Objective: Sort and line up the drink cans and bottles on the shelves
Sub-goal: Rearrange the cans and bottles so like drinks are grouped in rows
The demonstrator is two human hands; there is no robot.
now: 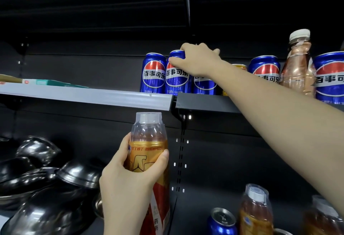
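On the upper shelf (204, 102) stands a row of blue cola cans. My right hand (195, 59) reaches up and grips the top of the second blue can (176, 78). Another blue can (153, 72) stands to its left, and a third (204, 84) is partly hidden behind my wrist. My left hand (130, 175) holds an orange-labelled tea bottle (149, 147) upright below the shelf edge. Further right stand a blue can (264, 69), a brown bottle with a white cap (297, 63) and a blue can (329, 78) at the frame's edge.
A small gold can (240, 66) peeks out behind my forearm. The lower shelf holds a blue can (221, 220) and two tea bottles (255, 210). Shiny metal bowls (46, 179) pile up at lower left. A flat box (54, 83) lies on the upper left shelf (93, 95).
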